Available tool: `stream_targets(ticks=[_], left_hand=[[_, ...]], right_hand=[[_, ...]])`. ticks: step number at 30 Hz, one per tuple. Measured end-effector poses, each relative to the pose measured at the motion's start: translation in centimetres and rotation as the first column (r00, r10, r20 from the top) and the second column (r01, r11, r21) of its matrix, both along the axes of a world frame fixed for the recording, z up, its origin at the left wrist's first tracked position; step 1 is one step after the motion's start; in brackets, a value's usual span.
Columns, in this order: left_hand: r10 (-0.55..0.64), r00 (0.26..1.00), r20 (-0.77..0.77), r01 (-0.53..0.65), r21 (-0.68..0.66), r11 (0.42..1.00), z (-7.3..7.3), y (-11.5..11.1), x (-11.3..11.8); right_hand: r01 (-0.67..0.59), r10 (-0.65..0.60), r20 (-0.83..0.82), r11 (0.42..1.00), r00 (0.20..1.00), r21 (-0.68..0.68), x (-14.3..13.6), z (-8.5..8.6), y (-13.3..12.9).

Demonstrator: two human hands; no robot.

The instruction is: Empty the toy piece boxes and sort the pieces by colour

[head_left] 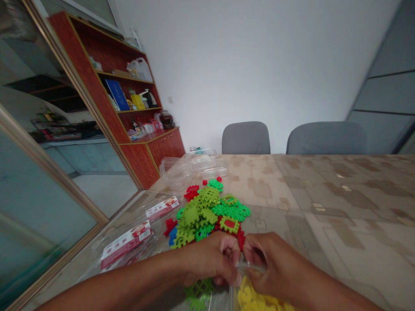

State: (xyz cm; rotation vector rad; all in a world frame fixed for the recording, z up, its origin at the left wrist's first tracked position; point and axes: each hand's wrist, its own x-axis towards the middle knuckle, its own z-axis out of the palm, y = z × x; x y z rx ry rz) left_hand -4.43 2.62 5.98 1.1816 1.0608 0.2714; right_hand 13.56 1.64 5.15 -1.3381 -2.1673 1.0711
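While left hand and right hand pinch its rim, fingers curled closed, clear plastic package of yellow pieces: near side of bench; likely light, flexible, slippery; best held by rim.

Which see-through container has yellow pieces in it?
The nearest container, held by the left hand and right hand: yellow pieces show inside. The farther clear containers show none.

Yellow pieces; lime, green, red and blue pile; beige tablecloth with brown rectangles; 2 grey chairs.
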Motion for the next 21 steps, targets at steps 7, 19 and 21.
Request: stream_targets(ticks=[7,19,21], left_hand=[[0.054,0.997,0.048,-0.052,-0.028,0.998,-0.5,-0.2,0.5],[0.107,0.981,0.161,-0.099,-0.058,0.993,-0.8,-1.4,-0.4],[0.148,0.976,0.159,-0.139,-0.064,0.988,-1.1,-1.6,-0.2]], right_hand=[[-0.070,0.070,0.004,0.997,0.998,-0.045,-0.2,0.3,0.5],[-0.281,0.271,-0.076,0.940,0.960,-0.193,0.7,1.8,1.5],[-0.308,0.297,-0.085,0.930,0.951,-0.199,0.7,1.9,1.4]])
